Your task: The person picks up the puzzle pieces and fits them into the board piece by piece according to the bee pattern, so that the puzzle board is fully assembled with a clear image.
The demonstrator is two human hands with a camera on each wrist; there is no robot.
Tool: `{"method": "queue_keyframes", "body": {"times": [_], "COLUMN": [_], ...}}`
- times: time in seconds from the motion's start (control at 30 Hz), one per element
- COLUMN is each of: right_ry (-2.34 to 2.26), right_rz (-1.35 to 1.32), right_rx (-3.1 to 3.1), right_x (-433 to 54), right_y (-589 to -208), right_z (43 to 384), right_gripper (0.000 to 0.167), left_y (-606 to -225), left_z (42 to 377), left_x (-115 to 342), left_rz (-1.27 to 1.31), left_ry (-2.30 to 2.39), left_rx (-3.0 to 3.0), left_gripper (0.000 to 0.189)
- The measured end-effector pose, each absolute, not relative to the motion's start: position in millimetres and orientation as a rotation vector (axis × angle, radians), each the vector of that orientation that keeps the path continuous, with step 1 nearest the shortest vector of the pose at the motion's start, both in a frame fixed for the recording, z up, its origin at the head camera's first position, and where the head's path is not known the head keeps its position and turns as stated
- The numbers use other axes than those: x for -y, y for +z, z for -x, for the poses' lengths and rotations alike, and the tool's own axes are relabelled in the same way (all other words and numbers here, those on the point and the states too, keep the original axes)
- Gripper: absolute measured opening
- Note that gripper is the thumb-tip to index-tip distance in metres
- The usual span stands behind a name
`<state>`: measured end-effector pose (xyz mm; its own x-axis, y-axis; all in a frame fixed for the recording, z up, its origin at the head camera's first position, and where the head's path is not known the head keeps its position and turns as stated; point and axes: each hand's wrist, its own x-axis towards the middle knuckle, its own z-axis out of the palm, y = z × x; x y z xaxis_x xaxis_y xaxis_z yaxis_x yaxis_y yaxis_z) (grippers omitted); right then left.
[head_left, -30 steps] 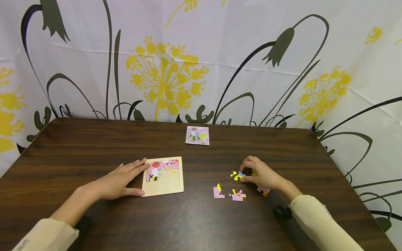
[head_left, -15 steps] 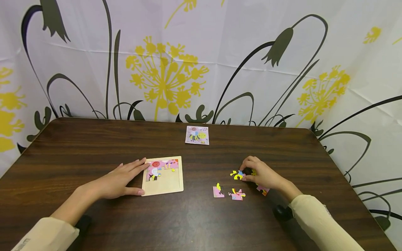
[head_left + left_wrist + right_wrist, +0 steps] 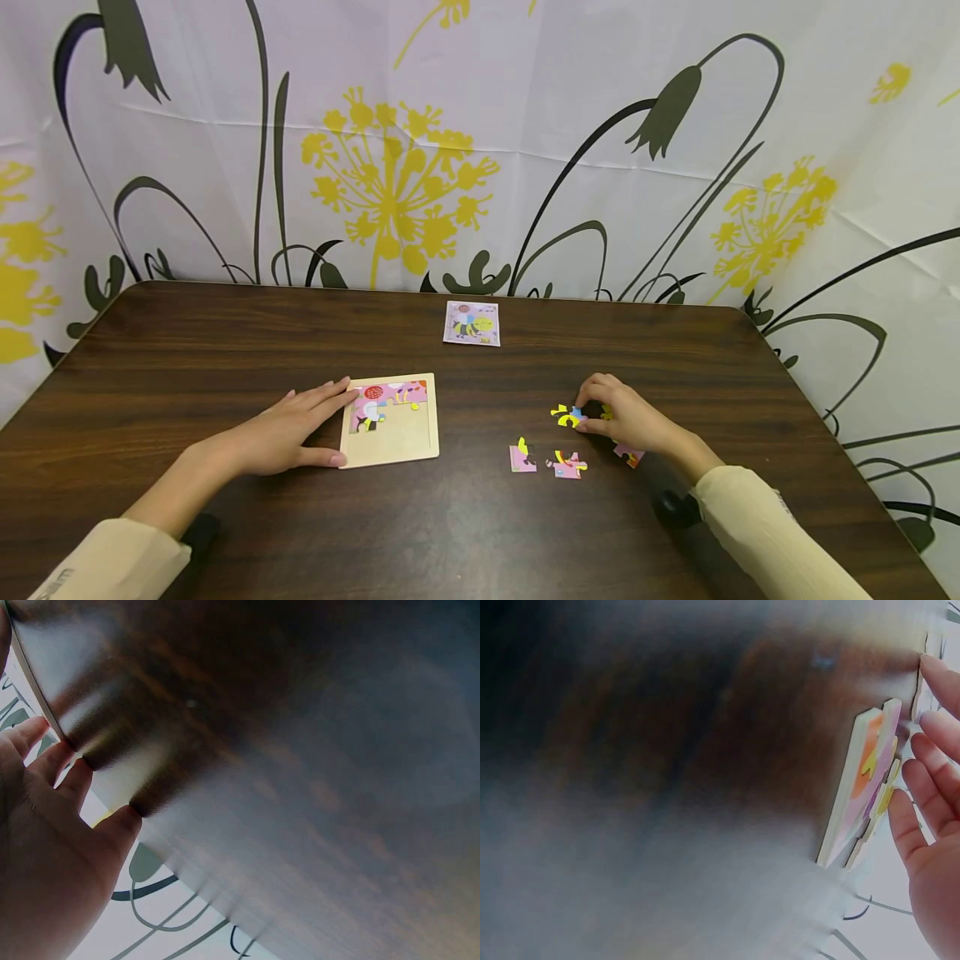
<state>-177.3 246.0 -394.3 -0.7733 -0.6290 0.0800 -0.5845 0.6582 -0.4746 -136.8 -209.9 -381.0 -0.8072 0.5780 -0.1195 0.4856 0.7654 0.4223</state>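
Note:
At the left, a shallow wooden puzzle board lies flat, its top row and part of its left side filled with pink bee-picture pieces. My left hand rests against its left edge, fingers extended at the upper corner and thumb at the lower one. Over at the right, my right hand pinches a yellow, black and blue puzzle piece between thumb and index finger, low over the table. More pieces lie partly hidden beneath that hand, among them a pink one; the right wrist view shows piece edges beside the fingers.
Two loose pieces, a pink-and-yellow one and a pink one, lie in front of the right hand. A square bee picture card sits near the back edge of the dark wooden table. Behind hangs a flowered curtain.

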Motion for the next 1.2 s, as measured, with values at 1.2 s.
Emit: {"method": "queue_keyframes", "body": {"times": [1.2], "right_ry": [-0.729], "right_rz": [1.039], "right_rx": [-2.775], "right_x": [-246.5], "right_y": [-393.4], "right_z": [180.5], "right_gripper": [0.018], "left_y": [-382.2], "left_z": [136.7], "left_x": [209.7], "left_rz": [-0.832], "left_ry": [0.553], "left_rx": [-2.728], "left_gripper": [0.086]}}
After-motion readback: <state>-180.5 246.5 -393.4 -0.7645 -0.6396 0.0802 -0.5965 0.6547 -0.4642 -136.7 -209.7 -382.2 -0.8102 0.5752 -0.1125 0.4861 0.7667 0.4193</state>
